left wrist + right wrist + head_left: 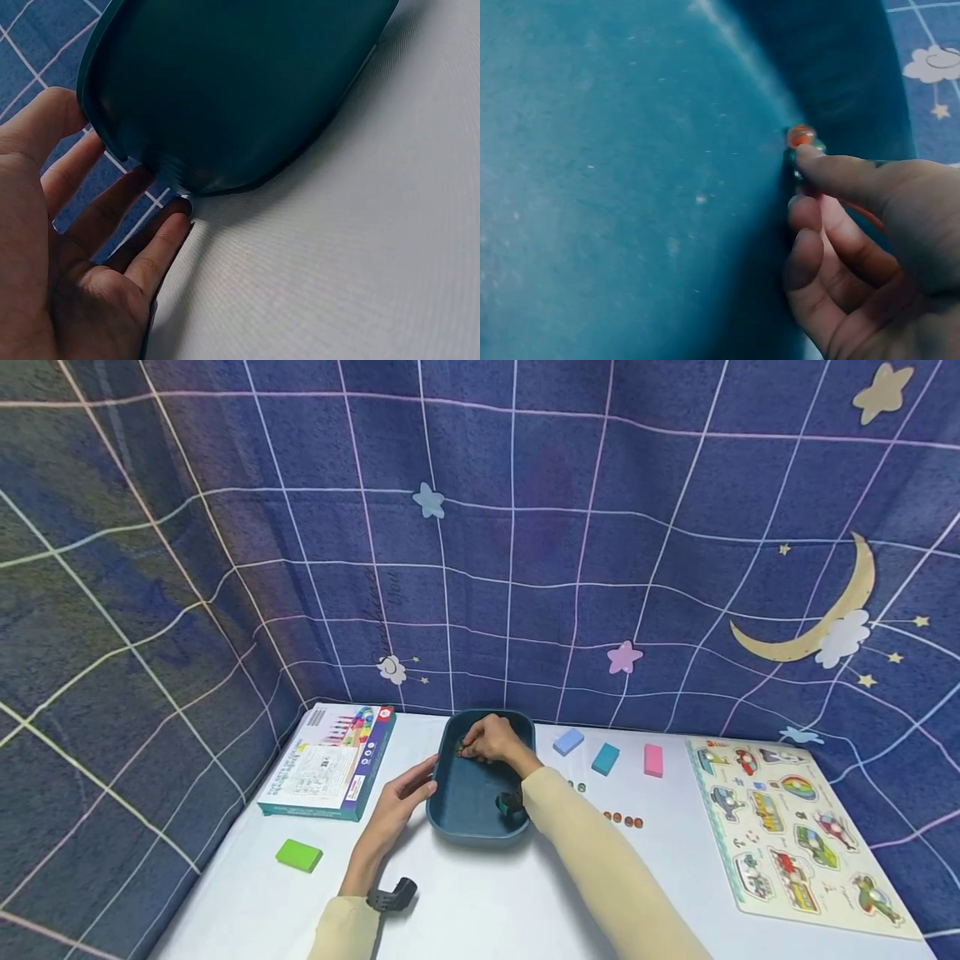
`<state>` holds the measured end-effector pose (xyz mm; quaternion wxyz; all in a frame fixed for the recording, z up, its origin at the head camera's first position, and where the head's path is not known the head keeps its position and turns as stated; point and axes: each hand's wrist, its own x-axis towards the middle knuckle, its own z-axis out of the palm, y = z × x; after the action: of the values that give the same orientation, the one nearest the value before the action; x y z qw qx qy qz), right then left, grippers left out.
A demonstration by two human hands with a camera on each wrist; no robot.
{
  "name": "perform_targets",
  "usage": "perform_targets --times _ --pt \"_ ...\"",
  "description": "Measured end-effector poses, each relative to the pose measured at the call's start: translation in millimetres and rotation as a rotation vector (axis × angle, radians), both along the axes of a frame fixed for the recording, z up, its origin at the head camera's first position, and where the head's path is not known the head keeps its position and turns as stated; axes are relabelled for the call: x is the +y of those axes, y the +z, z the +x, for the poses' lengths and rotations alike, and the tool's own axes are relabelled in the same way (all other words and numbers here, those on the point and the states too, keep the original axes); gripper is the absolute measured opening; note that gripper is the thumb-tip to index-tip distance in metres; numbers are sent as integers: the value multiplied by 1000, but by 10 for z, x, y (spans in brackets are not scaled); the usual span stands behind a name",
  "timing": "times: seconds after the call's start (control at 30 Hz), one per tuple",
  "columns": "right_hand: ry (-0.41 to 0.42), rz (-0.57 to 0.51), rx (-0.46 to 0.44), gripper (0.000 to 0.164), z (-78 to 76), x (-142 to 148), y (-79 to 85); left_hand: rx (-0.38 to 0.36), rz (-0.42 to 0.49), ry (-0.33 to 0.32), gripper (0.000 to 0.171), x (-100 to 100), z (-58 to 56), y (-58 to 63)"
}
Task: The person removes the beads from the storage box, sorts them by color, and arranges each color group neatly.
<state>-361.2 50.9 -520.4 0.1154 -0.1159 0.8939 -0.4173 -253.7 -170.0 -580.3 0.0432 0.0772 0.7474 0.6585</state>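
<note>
**Gloss at the fingertips, matt all round**

At the tips of the right fingers (804,262), the orange bead (802,135) looks glassy and glossy. Beneath them, the teal tub (630,187) appears to be smooth plastic, softly sheened and flecked with pale specks. Beside the left fingers (161,251), the white surface (337,262) shows a finely ribbed, matt cloth. Left of those fingers, the box (330,764) looks like smooth printed card. Beyond both sets hangs the curtain (480,552), matt, rippled fabric. Right of the right fingers, the pink block (653,760) looks matt, the puzzle board (832,902) smooth and wood-like.
</note>
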Motion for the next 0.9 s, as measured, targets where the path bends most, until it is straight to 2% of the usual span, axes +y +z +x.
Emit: perform_targets --times 0.17,0.3,0.4,0.53,0.63,0.73,0.9 --pt "40 -61 16 14 6 114 125 -9 -9 1 53 10 0 3" --pt "74 -119 27 17 53 257 313 -6 -15 0 53 7 5 12" --pt "94 -131 33 18 127 414 458 3 -11 0 53 3 4 18" --pt "110 -147 65 22 265 719 551 6 1 0 53 5 3 25" --pt "111 -183 72 26 415 1020 535 3 2 -1 53 6 1 24" --pt "77 -211 52 27 602 1361 449 2 -1 -8 53 4 -2 17" --pt "-56 -207 9 31 958 1934 244 -7 0 -8 53 -3 6 3"
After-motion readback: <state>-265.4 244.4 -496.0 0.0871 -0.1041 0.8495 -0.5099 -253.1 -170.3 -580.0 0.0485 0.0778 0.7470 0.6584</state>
